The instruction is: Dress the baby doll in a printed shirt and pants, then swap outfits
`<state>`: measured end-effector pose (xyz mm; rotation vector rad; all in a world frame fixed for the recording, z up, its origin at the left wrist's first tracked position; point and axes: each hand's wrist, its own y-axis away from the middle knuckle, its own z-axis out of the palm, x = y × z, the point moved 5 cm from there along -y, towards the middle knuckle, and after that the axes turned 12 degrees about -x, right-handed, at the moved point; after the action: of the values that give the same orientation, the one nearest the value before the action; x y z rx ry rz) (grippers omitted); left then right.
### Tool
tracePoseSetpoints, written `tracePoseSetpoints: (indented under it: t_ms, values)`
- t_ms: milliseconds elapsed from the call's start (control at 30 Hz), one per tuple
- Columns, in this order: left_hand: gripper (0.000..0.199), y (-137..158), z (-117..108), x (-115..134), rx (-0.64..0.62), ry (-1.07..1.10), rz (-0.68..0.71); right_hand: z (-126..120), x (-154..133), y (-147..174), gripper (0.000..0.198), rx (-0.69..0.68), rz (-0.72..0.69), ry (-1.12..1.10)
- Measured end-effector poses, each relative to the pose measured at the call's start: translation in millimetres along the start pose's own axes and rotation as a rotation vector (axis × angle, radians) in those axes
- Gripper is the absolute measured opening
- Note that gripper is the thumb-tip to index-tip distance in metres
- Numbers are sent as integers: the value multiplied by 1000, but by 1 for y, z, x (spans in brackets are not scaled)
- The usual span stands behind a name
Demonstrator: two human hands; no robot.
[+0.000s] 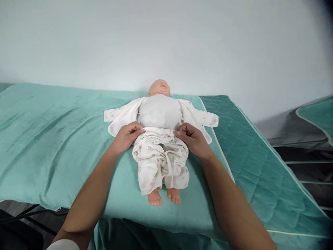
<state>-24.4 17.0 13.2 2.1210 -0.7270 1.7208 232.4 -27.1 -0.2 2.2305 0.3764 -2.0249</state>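
Note:
A baby doll (159, 87) lies on its back, head toward the wall and bare feet toward me. Patterned white baby pants (153, 152) cover its legs, with the waistband across the belly. My left hand (127, 137) pinches the waistband at its left side, and my right hand (192, 139) pinches it at the right. Under the doll a white patterned baby jacket (194, 113) is spread open, sleeves out to both sides. The torso (160, 111) looks white. Both feet stick out of the pant legs.
A smooth green blanket (65, 139) lies beneath the doll, over a darker quilted green cover (247, 156) at the right. Behind stands a pale wall (166, 41). A metal rail frame (307, 162) with another green cover (317, 114) is at the far right.

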Motion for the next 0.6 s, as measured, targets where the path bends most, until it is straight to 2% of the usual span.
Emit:
tracePoseSetpoints:
  t_ms: [133,300,433,600]
  values:
    - [26,-6,-6,-6,163,35,38,-5,6,1,35,107,18,-113]
    - [21,-15,-13,-15,322,141,70,-14,13,-5,28,289,-17,-370]
    - [19,-21,-12,-19,328,76,81,-11,13,-9,26,230,-31,-451]
    - [20,-21,-12,-16,298,-160,55,-9,10,-5,27,111,-72,-418]
